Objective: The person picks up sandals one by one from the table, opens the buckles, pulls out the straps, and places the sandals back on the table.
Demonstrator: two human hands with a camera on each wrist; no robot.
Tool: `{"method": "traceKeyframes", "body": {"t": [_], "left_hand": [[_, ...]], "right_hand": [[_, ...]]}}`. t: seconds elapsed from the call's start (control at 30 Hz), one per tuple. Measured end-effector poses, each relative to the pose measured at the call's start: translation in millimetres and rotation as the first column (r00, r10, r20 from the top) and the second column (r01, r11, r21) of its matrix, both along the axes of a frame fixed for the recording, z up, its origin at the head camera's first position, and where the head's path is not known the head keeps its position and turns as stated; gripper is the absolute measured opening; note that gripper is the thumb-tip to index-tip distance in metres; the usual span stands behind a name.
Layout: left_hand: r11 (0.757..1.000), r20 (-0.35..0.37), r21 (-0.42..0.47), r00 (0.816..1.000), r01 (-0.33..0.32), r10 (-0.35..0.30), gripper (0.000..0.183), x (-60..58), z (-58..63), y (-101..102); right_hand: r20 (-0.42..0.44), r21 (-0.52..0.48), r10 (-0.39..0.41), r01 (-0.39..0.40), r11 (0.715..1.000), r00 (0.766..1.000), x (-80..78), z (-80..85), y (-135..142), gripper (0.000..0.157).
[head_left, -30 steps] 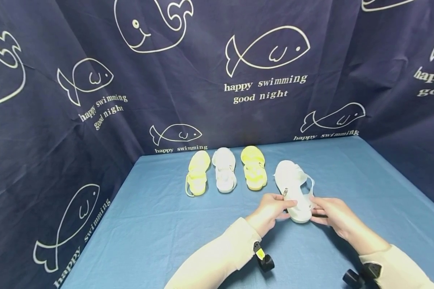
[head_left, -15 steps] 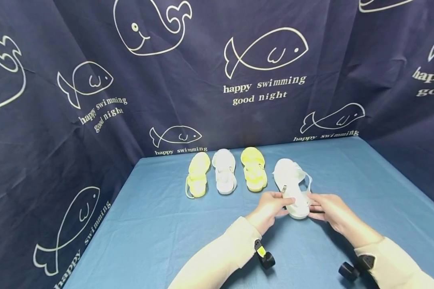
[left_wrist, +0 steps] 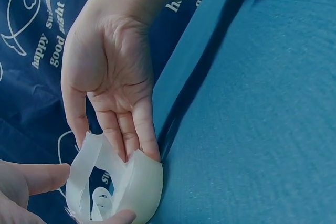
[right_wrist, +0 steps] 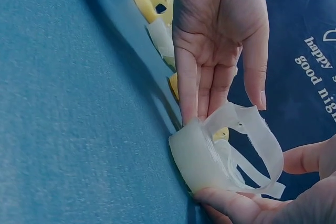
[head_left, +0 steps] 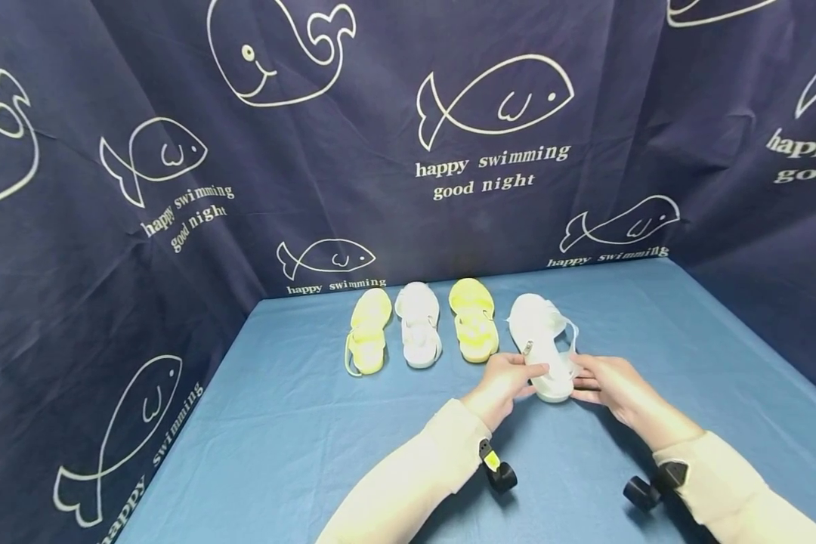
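Note:
A white sandal (head_left: 547, 346) lies toe away from me, right of the row, with a small buckle on its left side. My left hand (head_left: 505, 384) grips the left side of its heel end, thumb on top and fingers lower down. On the other side my right hand (head_left: 608, 381) holds the heel end by the strap. In the left wrist view the sandal's pale heel (left_wrist: 142, 184) and upright strap are between both hands. The right wrist view shows the heel (right_wrist: 197, 156) low over the cloth, with the right hand's (right_wrist: 220, 40) fingers against it.
Left of the held sandal stand a yellow sandal (head_left: 474, 321), another white sandal (head_left: 418, 325) and a second yellow sandal (head_left: 369, 332) in a row. Blue cloth (head_left: 279, 438) covers the table. A dark curtain (head_left: 394, 204) with fish prints hangs behind and at the sides.
Both hands have moved the white sandal a little away from me and slightly left, nearer the row. Their hold looks the same, and the other sandals stay in place.

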State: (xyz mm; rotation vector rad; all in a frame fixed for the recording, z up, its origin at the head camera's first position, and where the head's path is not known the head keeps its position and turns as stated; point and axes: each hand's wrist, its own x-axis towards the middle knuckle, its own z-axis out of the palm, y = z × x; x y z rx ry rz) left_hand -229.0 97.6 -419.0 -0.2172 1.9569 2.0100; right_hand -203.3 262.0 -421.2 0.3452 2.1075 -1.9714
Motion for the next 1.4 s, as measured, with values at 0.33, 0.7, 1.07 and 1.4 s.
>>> {"method": "traceKeyframes", "body": {"t": [0.33,0.7,1.07,1.4], "left_hand": [[1.0,0.003,0.014,1.0,-0.002,0.002,0.021,-9.2,1.5,3.9],[0.999,0.026,0.025,0.999,-0.048,0.048,0.029,-23.0,-1.7,3.4],[0.997,0.017,0.026,0.997,-0.078,0.078,0.023,-36.0,2.9,12.2],[0.996,-0.043,0.004,0.995,-0.094,0.094,0.027,-45.6,-1.5,18.8]], "right_hand": [[0.036,-0.067,-0.014,0.016,0.998,0.999,-10.0,4.8,5.9,0.066],[0.071,-0.194,-0.034,0.048,0.98,0.997,-26.5,2.9,3.7,0.061],[0.074,-0.252,-0.049,0.066,0.966,0.996,-43.2,8.7,8.5,0.035],[0.041,-0.192,-0.081,0.087,0.977,0.996,-53.6,11.9,5.9,0.033]]}}
